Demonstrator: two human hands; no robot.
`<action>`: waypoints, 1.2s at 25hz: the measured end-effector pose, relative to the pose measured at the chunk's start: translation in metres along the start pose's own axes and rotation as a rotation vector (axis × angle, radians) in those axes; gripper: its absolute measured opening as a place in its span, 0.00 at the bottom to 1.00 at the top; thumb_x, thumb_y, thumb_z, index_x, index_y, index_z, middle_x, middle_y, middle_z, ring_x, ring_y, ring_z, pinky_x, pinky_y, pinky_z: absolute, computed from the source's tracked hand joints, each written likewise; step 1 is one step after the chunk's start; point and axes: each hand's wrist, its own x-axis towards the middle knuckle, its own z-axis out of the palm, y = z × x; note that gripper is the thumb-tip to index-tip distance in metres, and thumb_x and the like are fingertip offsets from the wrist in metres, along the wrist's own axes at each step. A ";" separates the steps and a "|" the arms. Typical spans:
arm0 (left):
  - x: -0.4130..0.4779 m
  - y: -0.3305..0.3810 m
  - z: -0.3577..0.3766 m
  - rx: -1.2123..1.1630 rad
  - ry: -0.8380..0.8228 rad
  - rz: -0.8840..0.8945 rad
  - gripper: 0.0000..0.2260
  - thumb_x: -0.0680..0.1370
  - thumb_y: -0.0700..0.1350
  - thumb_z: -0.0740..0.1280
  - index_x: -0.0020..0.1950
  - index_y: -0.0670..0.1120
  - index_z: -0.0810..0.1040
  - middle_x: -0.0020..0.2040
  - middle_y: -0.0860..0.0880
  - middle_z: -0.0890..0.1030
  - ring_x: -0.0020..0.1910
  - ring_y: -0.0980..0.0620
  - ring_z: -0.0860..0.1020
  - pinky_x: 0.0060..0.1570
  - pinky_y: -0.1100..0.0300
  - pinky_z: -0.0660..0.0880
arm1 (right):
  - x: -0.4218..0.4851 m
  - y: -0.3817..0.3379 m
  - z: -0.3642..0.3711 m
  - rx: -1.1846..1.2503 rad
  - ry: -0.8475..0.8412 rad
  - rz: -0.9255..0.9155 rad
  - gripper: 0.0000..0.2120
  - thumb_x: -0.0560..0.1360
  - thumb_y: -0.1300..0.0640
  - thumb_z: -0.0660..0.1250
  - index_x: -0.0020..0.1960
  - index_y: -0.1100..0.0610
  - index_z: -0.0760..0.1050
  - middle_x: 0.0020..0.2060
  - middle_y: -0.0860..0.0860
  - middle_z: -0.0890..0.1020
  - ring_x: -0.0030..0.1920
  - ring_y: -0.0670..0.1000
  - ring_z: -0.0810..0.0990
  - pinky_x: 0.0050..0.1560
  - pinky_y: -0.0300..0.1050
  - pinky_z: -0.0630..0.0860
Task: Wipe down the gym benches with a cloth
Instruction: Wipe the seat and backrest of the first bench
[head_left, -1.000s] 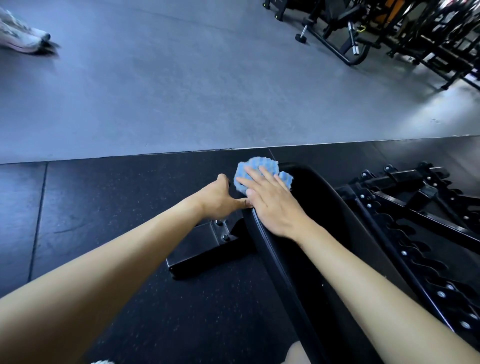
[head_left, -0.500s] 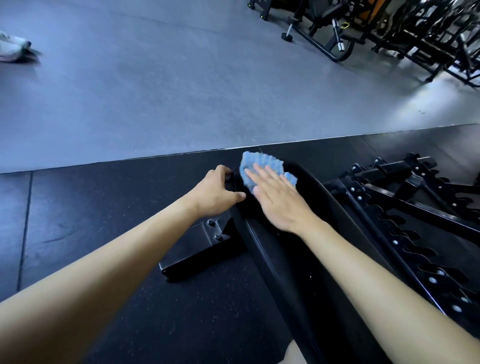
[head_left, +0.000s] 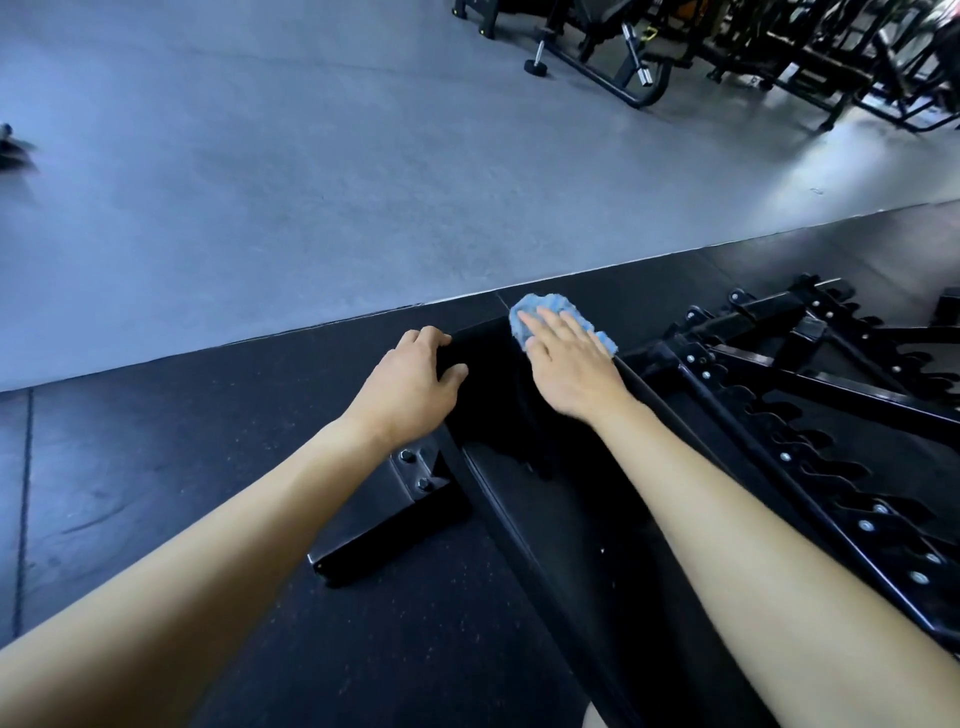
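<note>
bench pad (head_left: 545, 499) centre, cloth (head_left: 540, 312) on its far end under right hand (head_left: 571, 371), left hand (head_left: 410, 384) on pad's left edge, base foot (head_left: 384, 525) below left, notched frame (head_left: 810, 426) right, machines (head_left: 727, 47) far behind
</note>
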 end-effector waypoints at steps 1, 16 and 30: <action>0.000 0.000 0.000 -0.005 0.006 -0.009 0.21 0.82 0.53 0.65 0.72 0.46 0.69 0.67 0.47 0.73 0.63 0.44 0.74 0.64 0.50 0.71 | 0.013 -0.002 0.000 -0.029 0.011 0.074 0.25 0.84 0.50 0.44 0.81 0.42 0.55 0.81 0.43 0.55 0.81 0.50 0.51 0.79 0.56 0.48; 0.014 -0.006 0.004 -0.135 0.004 -0.044 0.16 0.79 0.51 0.69 0.63 0.48 0.70 0.62 0.51 0.74 0.61 0.45 0.73 0.62 0.48 0.71 | 0.030 -0.064 0.012 -0.054 0.032 -0.210 0.19 0.83 0.51 0.47 0.64 0.49 0.74 0.65 0.50 0.78 0.68 0.55 0.69 0.75 0.58 0.56; 0.008 -0.001 0.007 -0.251 -0.008 -0.111 0.14 0.83 0.51 0.64 0.66 0.51 0.68 0.47 0.56 0.74 0.61 0.44 0.71 0.55 0.53 0.70 | -0.013 -0.002 0.007 0.005 -0.017 -0.078 0.25 0.85 0.47 0.43 0.83 0.43 0.50 0.82 0.40 0.49 0.82 0.47 0.43 0.81 0.54 0.40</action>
